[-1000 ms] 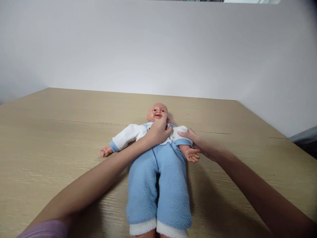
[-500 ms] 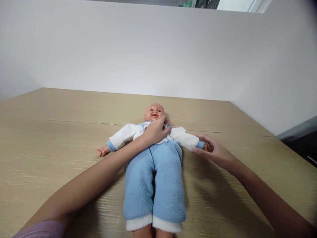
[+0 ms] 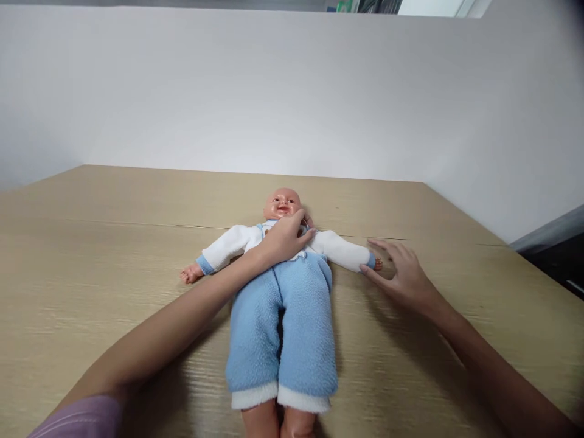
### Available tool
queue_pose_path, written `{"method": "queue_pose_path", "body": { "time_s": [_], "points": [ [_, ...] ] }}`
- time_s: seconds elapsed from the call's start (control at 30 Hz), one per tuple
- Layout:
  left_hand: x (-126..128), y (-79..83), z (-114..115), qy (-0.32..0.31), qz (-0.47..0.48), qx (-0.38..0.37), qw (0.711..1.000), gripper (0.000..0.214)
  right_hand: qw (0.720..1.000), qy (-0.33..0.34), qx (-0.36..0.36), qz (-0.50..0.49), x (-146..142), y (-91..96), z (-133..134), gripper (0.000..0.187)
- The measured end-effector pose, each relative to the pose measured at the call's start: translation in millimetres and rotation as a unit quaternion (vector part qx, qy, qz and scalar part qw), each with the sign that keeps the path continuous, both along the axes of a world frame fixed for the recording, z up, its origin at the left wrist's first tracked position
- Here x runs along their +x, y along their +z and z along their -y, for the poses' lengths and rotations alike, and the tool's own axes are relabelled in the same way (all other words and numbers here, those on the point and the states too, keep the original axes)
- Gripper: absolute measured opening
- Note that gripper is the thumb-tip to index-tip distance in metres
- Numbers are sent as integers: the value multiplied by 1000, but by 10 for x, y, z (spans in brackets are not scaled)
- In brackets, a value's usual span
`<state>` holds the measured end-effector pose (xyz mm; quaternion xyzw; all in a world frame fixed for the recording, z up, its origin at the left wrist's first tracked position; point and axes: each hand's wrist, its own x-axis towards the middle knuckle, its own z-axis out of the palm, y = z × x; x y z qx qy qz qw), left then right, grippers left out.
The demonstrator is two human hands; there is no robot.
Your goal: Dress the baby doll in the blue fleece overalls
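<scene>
A baby doll (image 3: 303,316) lies on its back on the wooden table, in white sleeves and fluffy blue trousers with white cuffs. Its arms are spread out to both sides. Across its chest lies my left hand (image 3: 285,239), with the fingers curled at the doll's shoulder and collar, gripping there and hiding part of the bib. My right hand (image 3: 404,277) is beside the doll's hand at the right-hand blue cuff (image 3: 371,261). Its thumb and fingers are apart, and nothing is held in them; the thumb tip is close to the cuff.
The wooden table (image 3: 137,201) runs back to a white wall panel (image 3: 274,91). A dark object with a grey edge (image 3: 556,243) stands beyond the table's right side. Past the panel's top edge, a green item (image 3: 345,6) shows.
My right hand has let go of the doll's hand and drawn slightly right, its fingers opening. The doll's sleeve there lies straighter. My left hand has stayed on the chest.
</scene>
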<state>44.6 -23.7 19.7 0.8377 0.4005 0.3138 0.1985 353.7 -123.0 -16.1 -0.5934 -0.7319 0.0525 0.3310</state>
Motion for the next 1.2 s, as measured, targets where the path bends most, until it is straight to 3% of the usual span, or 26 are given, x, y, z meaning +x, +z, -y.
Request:
{"method": "queue_pose_path", "body": {
  "time_s": [0.07,0.1,0.17,0.27,0.37,0.47,0.53,0.63,0.77,0.9,1.07,1.2],
  "points": [
    [-21,44,34,-13,-20,51,998,12,996,14,85,34,-207,94,100,50],
    [-44,76,68,-20,-28,80,996,14,995,36,93,18,-329,141,151,45],
    [-126,146,175,-29,-28,124,991,17,992,99,48,-64,-584,212,231,37],
    [-355,189,396,-38,15,131,990,18,958,171,-86,-214,-905,231,236,35],
    [-683,59,596,-6,71,89,994,16,933,189,-145,-269,-1070,199,83,30],
    [-1029,-172,710,66,131,10,989,21,939,207,-149,-229,-1116,207,-127,28],
    [-1218,-285,745,90,111,-26,989,25,946,220,-161,-177,-1129,241,-234,36],
    [-1386,-332,760,76,28,-26,996,33,943,240,-171,-155,-1166,288,-305,48],
    [-1418,-285,739,47,28,-53,997,35,900,241,-193,-306,-1236,234,-297,40],
    [-1369,-273,720,52,153,-158,974,37,859,180,-206,-434,-1285,55,-306,43],
    [-1316,-280,705,76,245,-253,933,42,884,140,-196,-402,-1268,-83,-320,53],
    [-1385,-284,652,40,199,-250,947,41,920,163,-182,-305,-1136,-101,-214,44]
  ]
}}
